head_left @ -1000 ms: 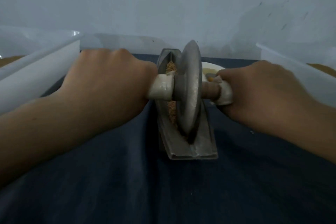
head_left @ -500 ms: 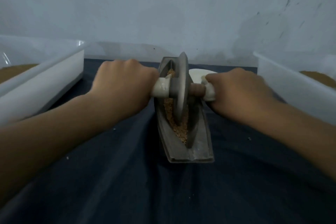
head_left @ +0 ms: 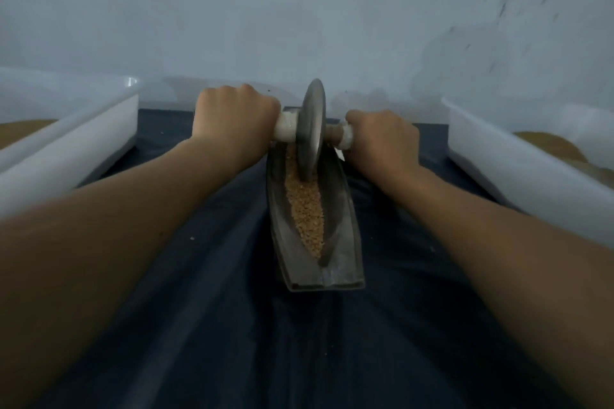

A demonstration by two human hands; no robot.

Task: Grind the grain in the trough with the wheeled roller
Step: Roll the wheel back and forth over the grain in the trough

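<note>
A grey boat-shaped metal trough (head_left: 349,226) lies lengthwise on a dark blue cloth, with tan grain (head_left: 304,209) along its groove. The wheeled roller (head_left: 310,129), a grey metal disc on a cross axle with white-wrapped handles, stands upright in the far end of the trough. My left hand (head_left: 234,116) grips the left handle. My right hand (head_left: 382,139) grips the right handle. Both arms are stretched out forward. The wheel's lower edge sits in the grain.
A white plastic tub (head_left: 76,149) holding brown material stands on the left, and another white tub (head_left: 518,173) with brown material on the right. A pale wall rises just behind the trough. The dark blue cloth (head_left: 232,325) covers the surface toward me.
Both hands have pushed the roller away from me, from the near part of the trough to its far end. More of the grain in the near groove now shows.
</note>
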